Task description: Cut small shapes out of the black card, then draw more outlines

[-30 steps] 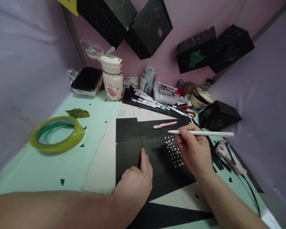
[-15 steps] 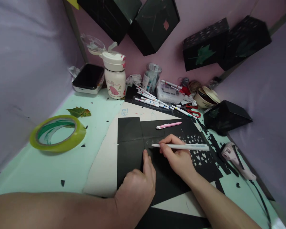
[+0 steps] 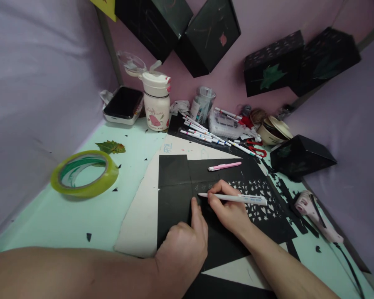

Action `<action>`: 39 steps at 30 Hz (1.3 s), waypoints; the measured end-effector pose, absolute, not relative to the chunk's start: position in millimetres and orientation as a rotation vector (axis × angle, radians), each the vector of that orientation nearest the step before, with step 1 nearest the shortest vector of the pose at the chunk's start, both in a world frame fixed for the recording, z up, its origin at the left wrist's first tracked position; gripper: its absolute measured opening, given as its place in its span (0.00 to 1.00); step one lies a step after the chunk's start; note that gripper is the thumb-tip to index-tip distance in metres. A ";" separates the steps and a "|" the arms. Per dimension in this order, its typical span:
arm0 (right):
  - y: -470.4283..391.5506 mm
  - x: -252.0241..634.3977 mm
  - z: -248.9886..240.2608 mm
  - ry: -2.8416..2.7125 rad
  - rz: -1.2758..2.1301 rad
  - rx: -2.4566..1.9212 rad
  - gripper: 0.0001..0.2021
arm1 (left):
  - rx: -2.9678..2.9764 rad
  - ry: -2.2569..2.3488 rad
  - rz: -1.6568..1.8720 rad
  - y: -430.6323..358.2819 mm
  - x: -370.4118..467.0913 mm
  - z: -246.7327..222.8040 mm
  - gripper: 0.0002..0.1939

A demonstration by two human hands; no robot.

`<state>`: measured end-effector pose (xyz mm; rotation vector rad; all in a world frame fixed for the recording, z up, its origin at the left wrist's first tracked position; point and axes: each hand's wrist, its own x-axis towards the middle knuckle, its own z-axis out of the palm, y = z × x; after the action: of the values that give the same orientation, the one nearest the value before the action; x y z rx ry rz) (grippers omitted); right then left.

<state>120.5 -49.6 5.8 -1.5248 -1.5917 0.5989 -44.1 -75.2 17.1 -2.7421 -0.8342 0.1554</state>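
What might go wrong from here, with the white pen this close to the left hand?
The white pen in the right hand could bump the left hand's extended finger near its tip. The black sheet might slip if the left hand eases off. Farther back, the bottle, lid open, could spill if knocked.

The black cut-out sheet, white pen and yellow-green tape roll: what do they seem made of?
The flat black cut-out sheet: probably matte paper or card, creased and crisply cut. The slim white pen: likely plastic, looking smooth. The round yellow-green tape roll: apparently semi-glossy plastic film, softly highlighted.
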 end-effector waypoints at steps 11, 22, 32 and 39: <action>-50.3 120.4 4.9 -1.605 0.634 -1.529 0.06 | -2.791 -0.837 0.250 -73.8 -41.0 22.2 0.26; -49.3 119.9 5.0 -1.631 0.616 -1.548 0.07 | -2.794 -0.846 0.262 -74.3 -41.1 22.3 0.26; -48.9 118.7 5.6 -1.642 0.638 -1.534 0.08 | -2.792 -0.845 0.286 -75.1 -40.6 22.7 0.25; -48.7 118.7 6.2 -1.632 0.642 -1.525 0.09 | -2.791 -0.845 0.285 -74.3 -40.9 24.9 0.26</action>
<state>118.7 -48.7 6.2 -1.5251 -1.6322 0.6417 -40.9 -74.3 24.9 -2.7913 -0.8452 0.2854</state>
